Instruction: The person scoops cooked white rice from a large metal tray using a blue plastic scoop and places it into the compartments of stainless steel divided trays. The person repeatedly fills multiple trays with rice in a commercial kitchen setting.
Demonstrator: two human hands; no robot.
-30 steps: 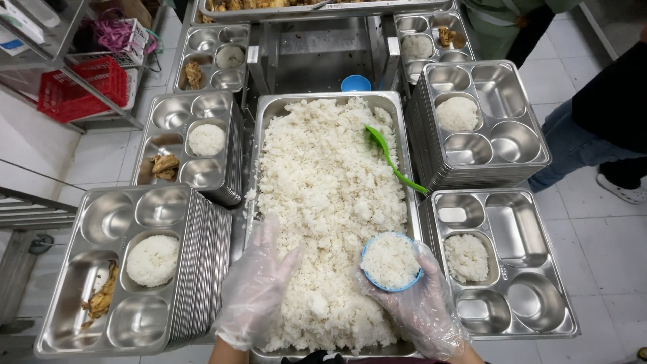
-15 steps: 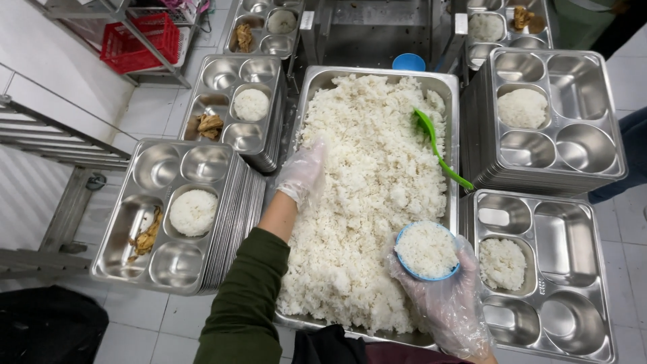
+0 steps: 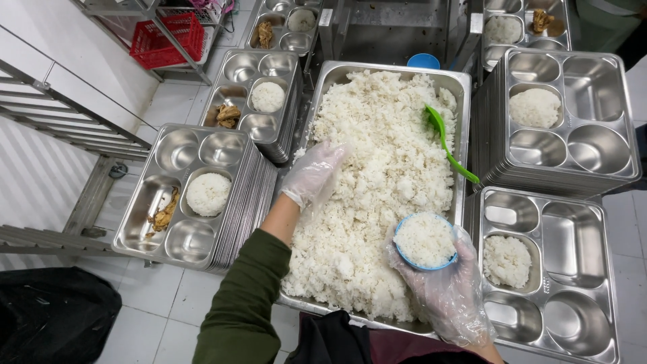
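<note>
A big steel pan (image 3: 322, 94) heaped with white cooked rice (image 3: 384, 175) fills the middle. My right hand (image 3: 445, 296), in a clear plastic glove, holds a small blue bowl (image 3: 424, 241) packed with rice over the pan's near right part. My left hand (image 3: 313, 174), gloved too, hovers with fingers apart over the rice at the pan's left edge. A green spoon (image 3: 448, 145) lies in the rice at the right side.
Stacks of steel compartment trays ring the pan: near left (image 3: 172, 243) with a rice mound and chicken, far left (image 3: 259, 67), far right (image 3: 600, 148), near right (image 3: 573, 236). A red crate (image 3: 165, 37) stands at the back left beside a metal rack (image 3: 74, 121).
My left hand has drawn back toward the pan's left edge. The blue bowl of rice stays in my right hand. The camera view has shifted left.
</note>
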